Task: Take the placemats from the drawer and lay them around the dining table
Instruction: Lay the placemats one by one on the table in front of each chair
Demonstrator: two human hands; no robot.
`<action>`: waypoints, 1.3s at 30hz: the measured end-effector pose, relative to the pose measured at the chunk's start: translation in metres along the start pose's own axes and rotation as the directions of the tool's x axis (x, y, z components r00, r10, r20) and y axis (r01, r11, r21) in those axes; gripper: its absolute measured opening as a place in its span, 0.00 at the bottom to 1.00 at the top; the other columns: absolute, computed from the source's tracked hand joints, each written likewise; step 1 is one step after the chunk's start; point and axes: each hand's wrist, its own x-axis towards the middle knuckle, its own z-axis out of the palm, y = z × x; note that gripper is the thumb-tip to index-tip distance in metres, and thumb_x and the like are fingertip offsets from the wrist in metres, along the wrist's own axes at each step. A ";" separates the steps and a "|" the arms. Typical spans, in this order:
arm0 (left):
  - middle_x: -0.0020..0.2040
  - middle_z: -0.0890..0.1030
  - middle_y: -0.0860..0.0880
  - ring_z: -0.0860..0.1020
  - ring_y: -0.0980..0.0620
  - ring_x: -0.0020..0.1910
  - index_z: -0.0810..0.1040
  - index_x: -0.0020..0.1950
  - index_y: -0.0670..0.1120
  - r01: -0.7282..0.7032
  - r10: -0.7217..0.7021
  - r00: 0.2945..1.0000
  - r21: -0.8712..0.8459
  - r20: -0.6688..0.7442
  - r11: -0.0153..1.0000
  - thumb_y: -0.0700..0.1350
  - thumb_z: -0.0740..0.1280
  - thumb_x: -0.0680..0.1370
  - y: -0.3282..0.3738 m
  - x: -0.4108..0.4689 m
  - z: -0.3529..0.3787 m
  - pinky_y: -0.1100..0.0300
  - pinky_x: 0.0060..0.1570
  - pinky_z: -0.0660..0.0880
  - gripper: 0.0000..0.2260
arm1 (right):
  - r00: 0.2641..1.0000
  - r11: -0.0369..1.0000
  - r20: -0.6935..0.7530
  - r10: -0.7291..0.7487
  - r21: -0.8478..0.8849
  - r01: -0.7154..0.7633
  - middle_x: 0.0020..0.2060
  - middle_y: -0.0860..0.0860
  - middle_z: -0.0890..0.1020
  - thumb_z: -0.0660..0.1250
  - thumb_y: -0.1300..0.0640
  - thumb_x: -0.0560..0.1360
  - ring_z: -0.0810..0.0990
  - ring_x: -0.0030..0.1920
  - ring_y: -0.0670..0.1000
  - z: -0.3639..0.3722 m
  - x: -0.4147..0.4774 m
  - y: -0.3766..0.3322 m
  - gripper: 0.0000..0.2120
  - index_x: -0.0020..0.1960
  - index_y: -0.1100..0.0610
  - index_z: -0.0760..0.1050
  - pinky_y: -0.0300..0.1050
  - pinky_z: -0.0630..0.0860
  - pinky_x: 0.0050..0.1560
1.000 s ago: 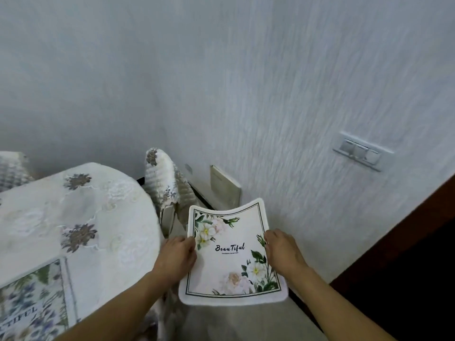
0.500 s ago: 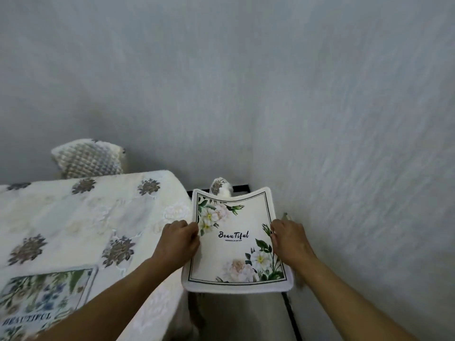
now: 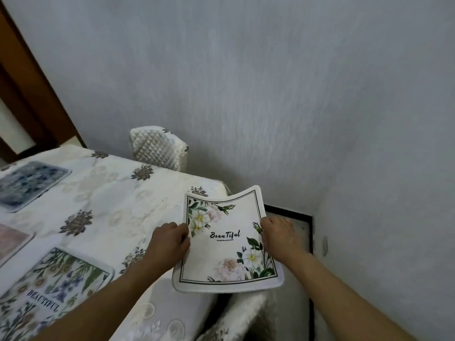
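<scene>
i hold a white placemat (image 3: 227,239) with flowers and the word "beautiful" between both hands, out over the near right corner of the table (image 3: 118,193), partly past its edge. my left hand (image 3: 170,242) is clamped on its left edge, thumb on top, and my right hand (image 3: 279,236) is clamped on its right edge. the mat sags in the middle, its far edge curling up. three other placemats lie flat on the cream tablecloth: a blue-flowered one (image 3: 51,289) near me, a pink one (image 3: 11,238) at the left edge, a dark blue one (image 3: 29,184) farther off. a quilted chair back (image 3: 157,148) stands beyond the table by the wall (image 3: 270,82).
</scene>
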 end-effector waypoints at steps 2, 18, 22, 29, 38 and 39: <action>0.34 0.77 0.46 0.76 0.43 0.37 0.77 0.40 0.46 0.074 -0.074 0.997 -0.009 -0.010 0.997 0.45 0.70 0.73 -0.002 0.008 0.005 0.53 0.38 0.71 0.05 | 0.999 0.999 0.019 -0.046 0.024 0.046 0.46 0.55 0.80 0.62 0.59 0.73 0.77 0.49 0.59 0.009 0.027 0.011 0.06 0.49 0.56 0.74 0.50 0.68 0.50; 0.35 0.77 0.46 0.75 0.43 0.34 0.75 0.39 0.47 0.766 -0.751 0.641 0.079 -0.157 0.637 0.45 0.68 0.73 0.040 -0.038 0.044 0.56 0.34 0.67 0.05 | 0.660 0.691 0.210 -0.721 0.153 0.706 0.49 0.53 0.78 0.61 0.59 0.74 0.75 0.51 0.57 0.082 0.202 -0.023 0.08 0.53 0.54 0.72 0.51 0.68 0.52; 0.32 0.75 0.45 0.74 0.41 0.32 0.75 0.38 0.45 0.830 -0.816 0.558 0.100 -0.153 0.549 0.44 0.69 0.71 0.040 -0.058 0.059 0.57 0.33 0.62 0.04 | 0.552 0.594 0.249 -0.796 0.143 0.792 0.49 0.53 0.77 0.59 0.59 0.75 0.75 0.52 0.57 0.098 0.205 -0.051 0.08 0.53 0.54 0.72 0.50 0.68 0.51; 0.40 0.78 0.44 0.76 0.40 0.41 0.75 0.46 0.46 0.880 -0.867 0.475 0.078 -0.151 0.469 0.47 0.63 0.77 0.008 -0.074 0.094 0.54 0.39 0.65 0.06 | 0.535 0.588 0.280 -0.797 0.160 0.793 0.43 0.57 0.78 0.63 0.64 0.73 0.77 0.45 0.61 0.123 0.220 -0.084 0.05 0.47 0.60 0.74 0.50 0.65 0.42; 0.41 0.78 0.42 0.75 0.39 0.42 0.75 0.47 0.44 0.924 -0.922 0.382 0.048 -0.063 0.380 0.45 0.63 0.78 -0.017 -0.057 0.134 0.53 0.39 0.64 0.06 | 0.524 0.616 0.380 -0.762 0.176 0.768 0.41 0.57 0.78 0.63 0.64 0.73 0.76 0.42 0.60 0.182 0.242 -0.087 0.04 0.46 0.59 0.73 0.51 0.67 0.41; 0.42 0.78 0.42 0.75 0.39 0.43 0.75 0.47 0.44 0.930 -0.930 0.366 0.053 -0.048 0.363 0.45 0.62 0.78 -0.019 -0.054 0.138 0.53 0.40 0.64 0.06 | 0.521 0.616 0.383 -0.763 0.183 0.766 0.40 0.57 0.78 0.63 0.64 0.72 0.76 0.41 0.61 0.188 0.245 -0.087 0.03 0.46 0.59 0.74 0.51 0.66 0.40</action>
